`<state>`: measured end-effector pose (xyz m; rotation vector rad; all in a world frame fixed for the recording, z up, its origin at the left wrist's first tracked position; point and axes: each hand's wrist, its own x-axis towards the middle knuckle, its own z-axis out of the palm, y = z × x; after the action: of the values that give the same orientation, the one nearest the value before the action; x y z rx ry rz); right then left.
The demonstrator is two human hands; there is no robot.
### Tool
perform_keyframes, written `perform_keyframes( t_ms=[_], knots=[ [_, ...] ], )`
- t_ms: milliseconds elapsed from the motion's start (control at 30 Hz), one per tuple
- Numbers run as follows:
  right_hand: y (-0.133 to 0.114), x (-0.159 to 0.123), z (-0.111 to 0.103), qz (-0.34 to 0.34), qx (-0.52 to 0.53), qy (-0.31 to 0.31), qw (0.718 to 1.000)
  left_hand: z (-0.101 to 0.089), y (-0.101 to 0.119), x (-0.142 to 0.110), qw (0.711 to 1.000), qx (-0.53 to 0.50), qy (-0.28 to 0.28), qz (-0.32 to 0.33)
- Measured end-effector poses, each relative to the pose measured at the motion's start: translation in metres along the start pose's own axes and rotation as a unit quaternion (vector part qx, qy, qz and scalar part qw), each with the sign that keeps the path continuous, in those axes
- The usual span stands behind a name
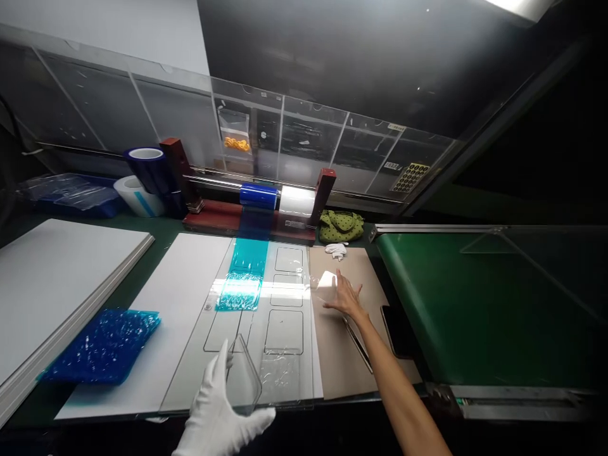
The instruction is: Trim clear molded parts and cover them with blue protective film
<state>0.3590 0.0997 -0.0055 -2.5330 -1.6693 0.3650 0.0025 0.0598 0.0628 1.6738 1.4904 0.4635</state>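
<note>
My left hand (221, 405), in a white glove, grips a clear rectangular panel (256, 373) with a thin dark border by its edges, tilted above the near edge of the glass sheet (190, 361). My bare right hand (348, 296) is over the brown board, its fingers spread. At its fingertips is a clear, shiny piece (325, 286) that catches the light; whether the fingers touch it I cannot tell. On the sheet are several black-outlined rectangles. Blue-green film (247, 259) runs down onto the sheet from a blue roll (259, 196), beside a white roll (297, 201).
A crumpled blue film bundle (102, 348) and stacked white boards (61, 272) are at left. Tweezers (357, 345) and a dark phone-like slab (398, 330) lie right, beside a green conveyor belt (475, 304). A wooden roll stand (213, 216) and green pouch (341, 227) stand behind.
</note>
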Motion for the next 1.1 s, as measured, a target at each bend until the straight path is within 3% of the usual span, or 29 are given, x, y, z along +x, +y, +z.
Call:
perform_keyframes(
  t_ms=[133, 233, 433, 533, 633, 700, 767, 867, 1000, 1100],
  knots=[
    [0.01, 0.032, 0.015, -0.011, -0.001, -0.057, 0.998, 0.011, 0.005, -0.006, 1.0, -0.008, 0.005, -0.019],
    [0.023, 0.025, 0.017, 0.019, -0.01, -0.058, 0.998, 0.009, 0.009, -0.007, 0.999, -0.015, 0.003, -0.042],
    [0.049, -0.057, 0.023, 0.14, -0.037, -0.097, 0.985, 0.001, 0.008, -0.003, 0.999, -0.034, -0.002, -0.011],
    [0.05, -0.094, 0.033, 0.146, -0.045, -0.102, 0.983, -0.009, 0.011, -0.009, 0.999, -0.042, -0.027, 0.013],
    [0.041, -0.112, 0.042, 0.136, -0.002, -0.076, 0.988, -0.025, 0.015, -0.021, 0.996, -0.032, -0.076, 0.029],
    [0.022, -0.121, 0.043, 0.133, 0.111, -0.039, 0.984, -0.038, 0.014, -0.032, 0.994, -0.019, -0.097, 0.048],
    [-0.01, -0.137, 0.037, 0.105, 0.261, -0.016, 0.96, -0.052, 0.006, -0.045, 0.992, 0.005, -0.106, 0.067],
    [-0.081, -0.179, 0.012, 0.023, 0.42, -0.06, 0.905, -0.076, -0.015, -0.064, 0.985, 0.062, -0.124, 0.103],
    [-0.183, -0.251, -0.031, -0.054, 0.514, -0.163, 0.84, -0.111, -0.045, -0.089, 0.964, 0.116, -0.141, 0.192],
    [-0.235, -0.302, -0.052, -0.102, 0.486, -0.177, 0.85, -0.135, -0.064, -0.109, 0.949, 0.139, -0.143, 0.245]
  ],
)
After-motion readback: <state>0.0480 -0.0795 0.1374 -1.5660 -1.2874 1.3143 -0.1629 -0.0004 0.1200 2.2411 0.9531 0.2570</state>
